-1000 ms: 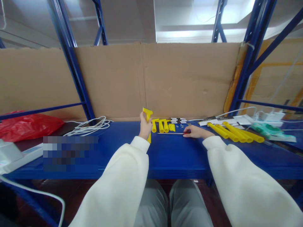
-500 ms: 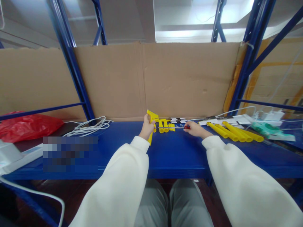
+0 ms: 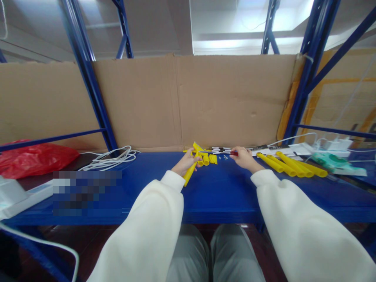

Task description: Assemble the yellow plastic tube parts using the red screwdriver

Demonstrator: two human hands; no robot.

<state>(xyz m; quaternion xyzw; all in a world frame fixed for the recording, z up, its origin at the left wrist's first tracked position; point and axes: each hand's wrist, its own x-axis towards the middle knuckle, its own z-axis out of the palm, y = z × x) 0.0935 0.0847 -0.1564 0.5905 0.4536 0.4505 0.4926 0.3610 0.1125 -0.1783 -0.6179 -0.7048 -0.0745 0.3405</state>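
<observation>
My left hand [image 3: 185, 162] is closed on a yellow plastic piece [image 3: 190, 175], a tube with a crosswise head, held tilted above the blue shelf [image 3: 220, 188]. In my right hand [image 3: 242, 158] is the dark red handle of a screwdriver [image 3: 234, 153]; its thin shaft points left and reaches the head of the yellow piece. Whether the tip touches it is too small to tell. Behind and beside my left hand lie more yellow parts [image 3: 206, 159] and small yellow pieces [image 3: 213, 159]. Tiny metallic bits [image 3: 225, 157] lie between my hands.
Several yellow tubes [image 3: 296, 166] lie at the right, near a green and white packet [image 3: 337, 162] and white adapters. Black-and-white strips [image 3: 221, 149] lie along the cardboard wall [image 3: 220, 102]. Coiled white cable [image 3: 113, 157], a red bag [image 3: 38, 158] and a power strip are at the left.
The yellow piece in my left hand has tilted, its head leaning right and its lower end slightly nearer me. My right hand has moved slightly up and right with the screwdriver.
</observation>
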